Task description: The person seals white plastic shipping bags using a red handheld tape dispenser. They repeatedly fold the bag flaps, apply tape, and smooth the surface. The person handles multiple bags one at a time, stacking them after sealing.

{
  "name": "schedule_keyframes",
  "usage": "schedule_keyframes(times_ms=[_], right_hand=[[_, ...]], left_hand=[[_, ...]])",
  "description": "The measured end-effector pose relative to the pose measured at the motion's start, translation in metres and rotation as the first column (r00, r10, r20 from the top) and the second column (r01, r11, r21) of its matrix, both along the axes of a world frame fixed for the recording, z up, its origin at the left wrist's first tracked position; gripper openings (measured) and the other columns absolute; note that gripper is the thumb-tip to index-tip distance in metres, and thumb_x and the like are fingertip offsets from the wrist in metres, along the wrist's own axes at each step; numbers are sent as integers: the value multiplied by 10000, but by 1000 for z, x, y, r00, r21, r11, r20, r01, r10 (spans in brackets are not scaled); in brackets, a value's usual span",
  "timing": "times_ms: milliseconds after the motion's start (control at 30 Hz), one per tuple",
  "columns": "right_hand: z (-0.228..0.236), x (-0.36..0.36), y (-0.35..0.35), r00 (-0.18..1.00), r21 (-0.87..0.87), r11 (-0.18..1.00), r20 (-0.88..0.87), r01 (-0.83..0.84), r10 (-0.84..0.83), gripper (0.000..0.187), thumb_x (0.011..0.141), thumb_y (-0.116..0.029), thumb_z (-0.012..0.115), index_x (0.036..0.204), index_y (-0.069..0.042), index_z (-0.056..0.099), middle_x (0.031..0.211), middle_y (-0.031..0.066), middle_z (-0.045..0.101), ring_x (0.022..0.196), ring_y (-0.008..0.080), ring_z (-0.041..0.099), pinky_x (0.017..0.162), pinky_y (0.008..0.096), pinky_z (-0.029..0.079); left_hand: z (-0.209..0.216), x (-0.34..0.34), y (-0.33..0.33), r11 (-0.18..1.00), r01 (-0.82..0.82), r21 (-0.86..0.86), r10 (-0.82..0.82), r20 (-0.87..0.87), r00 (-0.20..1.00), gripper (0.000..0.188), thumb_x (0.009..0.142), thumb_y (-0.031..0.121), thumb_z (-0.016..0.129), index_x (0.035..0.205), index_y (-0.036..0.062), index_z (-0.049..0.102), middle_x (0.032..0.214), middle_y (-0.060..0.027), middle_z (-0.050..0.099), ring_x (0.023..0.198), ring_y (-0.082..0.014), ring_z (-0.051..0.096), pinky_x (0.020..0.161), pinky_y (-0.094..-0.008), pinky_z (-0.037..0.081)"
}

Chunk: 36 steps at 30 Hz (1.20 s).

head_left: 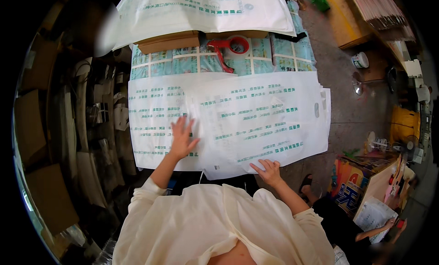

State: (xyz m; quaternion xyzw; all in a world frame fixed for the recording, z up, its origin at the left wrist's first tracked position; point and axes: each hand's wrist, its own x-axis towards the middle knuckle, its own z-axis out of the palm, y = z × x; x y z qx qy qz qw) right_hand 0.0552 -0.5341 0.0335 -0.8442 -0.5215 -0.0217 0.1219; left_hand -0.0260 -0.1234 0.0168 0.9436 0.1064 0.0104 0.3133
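A wide white sheet-like bag [256, 123] with green printing lies spread in front of me. Its right end has an oval handle cut-out, and another white layer peeks out beneath that end. My left hand [184, 138] is over the left half of the bag, fingers spread and slightly blurred. At the bag's near edge is my right hand [270, 172], its thumb and fingers apart and lightly bent, with nothing visible in it. A red tape dispenser [222, 52] with a roll sits just beyond the bag.
Blue-green wrapped packs [157, 59] with white straps lie under the bag. Beyond them, a stack of similar white bags [201, 18] rests on brown cardboard [169, 41]. A white tub [360, 60] stands right. At lower right, a co-worker's hands [388, 224] hold a printed sheet.
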Motion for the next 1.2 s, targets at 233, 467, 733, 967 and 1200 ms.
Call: schedule_keyframes(times_ms=[233,467,733,967,1200], right_hand=[[-1,-10,12,957,-176,970,-207,166,-201,538,738,-206,691,1263,-281,606,1300,88,497,1161,256,456,910,471,306],[-22,36,53,642,-138,676,-223,724,-734,620,834,-474,639,1392,-248,490,1496,226,241,1354,454,215,1039,654,148],[-49,105,92,542,-301,528,-44,794,-839,691,859,-629,538,1467,-371,336,1559,256,52,1393,556,-22,980,788,8],[-69,135,91,560,-291,526,41,799,-828,683,854,-675,500,1460,-404,337,1567,234,65,1396,554,0,970,797,23],[-72,135,92,546,-303,502,82,810,-833,685,855,-674,499,1462,-410,327,1566,231,80,1409,529,0,986,786,9]], left_hand=[[-20,83,-37,928,147,341,-128,-78,989,690,858,553,564,1467,300,361,1581,-87,190,1452,-382,114,1091,-680,59],[-24,82,-13,966,-135,219,122,71,990,677,882,494,551,1476,233,357,1576,-102,202,1451,-378,123,1112,-644,33],[-38,7,40,828,-280,486,369,-95,925,625,900,506,504,1466,274,379,1562,-94,258,1450,-392,122,1118,-624,-16],[-38,-3,67,795,-300,528,406,-96,909,618,914,490,501,1472,262,368,1569,-90,239,1457,-374,109,1128,-607,-5],[-38,-20,82,825,-306,475,377,-58,924,644,886,479,544,1464,246,381,1565,-90,245,1450,-383,121,1124,-616,-11]])
